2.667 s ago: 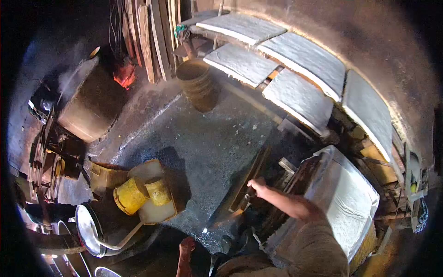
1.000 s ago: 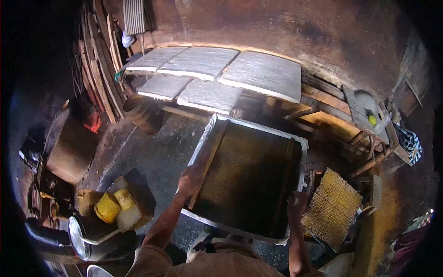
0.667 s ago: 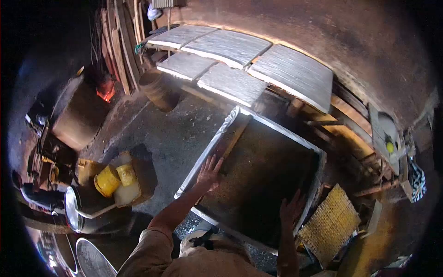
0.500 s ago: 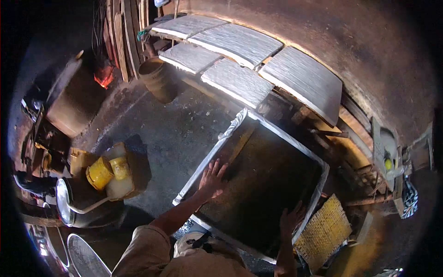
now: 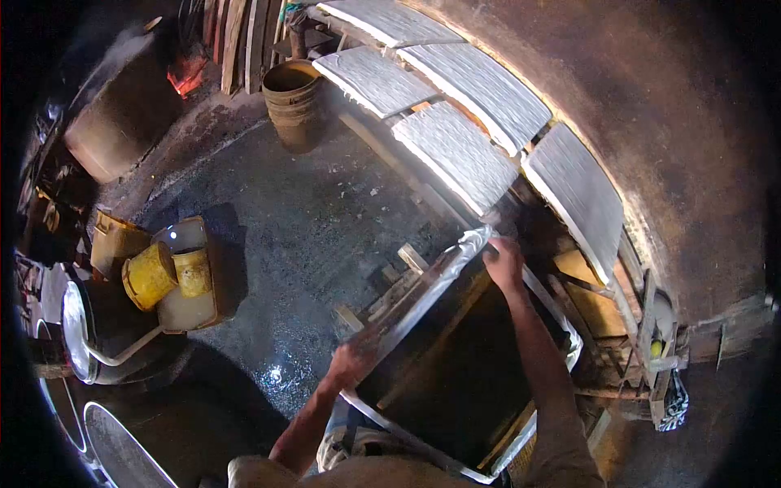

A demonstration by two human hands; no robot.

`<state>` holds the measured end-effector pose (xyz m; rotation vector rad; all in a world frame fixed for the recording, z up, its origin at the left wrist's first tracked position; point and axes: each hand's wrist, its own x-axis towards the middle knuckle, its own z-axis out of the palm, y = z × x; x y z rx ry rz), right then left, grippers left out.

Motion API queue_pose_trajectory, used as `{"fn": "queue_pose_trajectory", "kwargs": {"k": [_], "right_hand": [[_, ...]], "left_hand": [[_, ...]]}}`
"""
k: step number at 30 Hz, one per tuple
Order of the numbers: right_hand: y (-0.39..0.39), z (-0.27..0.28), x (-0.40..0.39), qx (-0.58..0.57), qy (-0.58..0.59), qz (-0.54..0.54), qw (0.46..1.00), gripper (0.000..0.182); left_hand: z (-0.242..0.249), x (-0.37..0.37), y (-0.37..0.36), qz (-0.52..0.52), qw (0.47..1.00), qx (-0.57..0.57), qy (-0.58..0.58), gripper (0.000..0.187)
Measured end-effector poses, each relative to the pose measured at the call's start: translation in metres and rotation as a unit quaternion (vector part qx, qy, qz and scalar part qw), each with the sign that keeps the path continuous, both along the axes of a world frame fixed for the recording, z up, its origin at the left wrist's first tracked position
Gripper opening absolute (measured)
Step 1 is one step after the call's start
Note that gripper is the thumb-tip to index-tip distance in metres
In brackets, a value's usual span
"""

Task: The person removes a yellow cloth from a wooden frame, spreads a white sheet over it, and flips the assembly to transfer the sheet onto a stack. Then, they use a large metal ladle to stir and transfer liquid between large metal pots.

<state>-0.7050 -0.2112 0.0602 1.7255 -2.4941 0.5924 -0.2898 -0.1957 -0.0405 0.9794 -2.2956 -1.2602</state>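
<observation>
Board (image 5: 472, 350), likely stiff and heavy, cloth (image 5: 423, 302) softening its rim, right before the person! Hands apart: left hand (image 5: 350, 364) at left edge, right hand (image 5: 504, 264) at far corner, grips unclear; opposite edges look surest.

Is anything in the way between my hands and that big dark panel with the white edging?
Nothing visible: your left hand is at the near-left corner of the panel, your right hand at its far corner.

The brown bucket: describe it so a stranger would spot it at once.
Find the white slabs along the wall. By their left end in the picture, an open-topped brown bucket stands upright on the dark floor. Its dull colour and ribbed upper side set it apart from the yellow buckets lower down.
</observation>
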Motion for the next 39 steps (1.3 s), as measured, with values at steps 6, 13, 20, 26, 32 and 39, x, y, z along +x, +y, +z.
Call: {"fn": "queue_pose_trajectory", "kwargs": {"k": [6, 13, 20, 26, 32, 39], "right_hand": [[-0.1, -0.036, -0.013, 0.272, 0.108, -0.142, 0.946, 0.039], [-0.128, 0.002, -0.014, 0.128, 0.14, -0.172, 0.967, 0.02], [0.017, -0.03, -0.13, -0.169, -0.027, -0.365, 0.915, 0.015], [0.178, -0.045, -0.116, 0.031, 0.066, -0.352, 0.933, 0.025], [0.395, -0.06, -0.124, 0.08, -0.042, -0.352, 0.932, 0.073], [0.555, -0.122, 0.138, 0.177, -0.274, -0.311, 0.892, 0.048]], "left_hand": [[-0.027, 0.077, 0.059, 0.024, 0.971, 0.18, 0.153, 0.028], [0.054, 0.056, 0.064, 0.326, 0.849, 0.373, 0.187, 0.014], [0.07, 0.079, 0.161, 0.247, 0.914, 0.19, 0.258, 0.006], [0.099, 0.036, 0.225, 0.206, 0.97, -0.106, -0.067, 0.019], [0.084, 0.003, 0.13, 0.251, 0.929, -0.246, -0.112, 0.049], [0.042, -0.075, 0.015, 0.166, 0.935, -0.044, -0.311, 0.059]]}}
